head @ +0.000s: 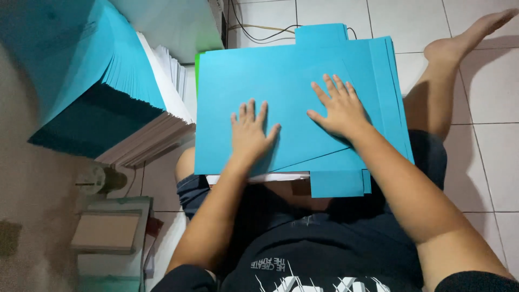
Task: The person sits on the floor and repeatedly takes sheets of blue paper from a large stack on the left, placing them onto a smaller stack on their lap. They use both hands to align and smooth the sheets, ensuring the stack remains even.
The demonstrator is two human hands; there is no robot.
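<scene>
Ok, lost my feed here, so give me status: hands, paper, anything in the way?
Left hand and right hand flat, open, on the top blue sheet. Sheets stacked on lap. Tall blue paper pile at left, apart.

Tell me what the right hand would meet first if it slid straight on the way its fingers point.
The right hand lies flat on the stack of blue paper folders, fingers pointing up-left. It would cross bare blue folder, probably reaching the raised blue tab at the far edge first; depth is unclear.

Turquoise folders (270, 81), white paper stack (157, 135), dark shorts (432, 157).
</scene>
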